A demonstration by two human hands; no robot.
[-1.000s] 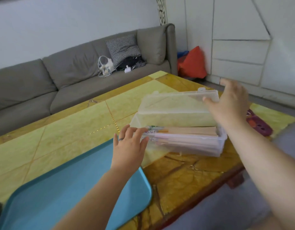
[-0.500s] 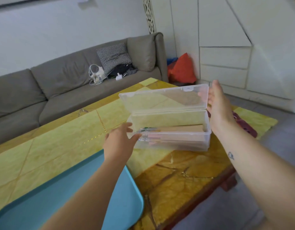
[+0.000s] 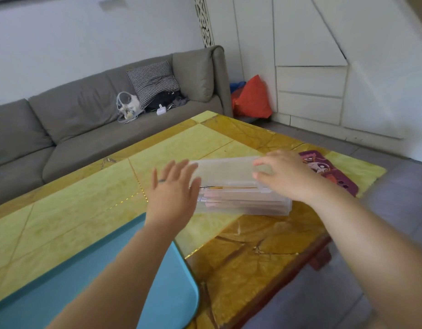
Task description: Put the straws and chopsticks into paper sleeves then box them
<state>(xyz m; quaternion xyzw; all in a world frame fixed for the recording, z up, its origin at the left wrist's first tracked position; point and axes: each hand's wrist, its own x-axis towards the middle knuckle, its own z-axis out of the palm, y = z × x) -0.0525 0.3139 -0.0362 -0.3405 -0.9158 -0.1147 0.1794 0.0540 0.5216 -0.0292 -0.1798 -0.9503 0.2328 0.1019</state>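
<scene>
At the right end of the clear box, the right hand point(image 3: 286, 178) has its fingers point(image 3: 264, 162) curled over the lid point(image 3: 225, 169), with the thumb tucked under the front lip, so it pinches that end. The left hand point(image 3: 172, 193) is flat and open, its fingers point(image 3: 174, 170) straight and spread, holding nothing. It is against or just beside the box's left end; the blur hides whether it touches.

The box point(image 3: 243, 205) lies between the two hands, its long side running from nine o'clock to three o'clock across the table point(image 3: 86, 198). The right hand is the one already on the lid. The lid is tilted low over the box, not quite shut, with a thin gap along the front. To my eye the next move is a press straight down from that hand while the left braces the other end.

Inside, through the clear wall, lies a stack of paper-sleeved sticks point(image 3: 229, 198) along the box's length; straws and chopsticks can't be told apart from here. At about seven o'clock from the box sits a blue tray point(image 3: 115, 281), and I can see nothing on the part in view. At two o'clock lies a purple mat point(image 3: 333, 172).
</scene>
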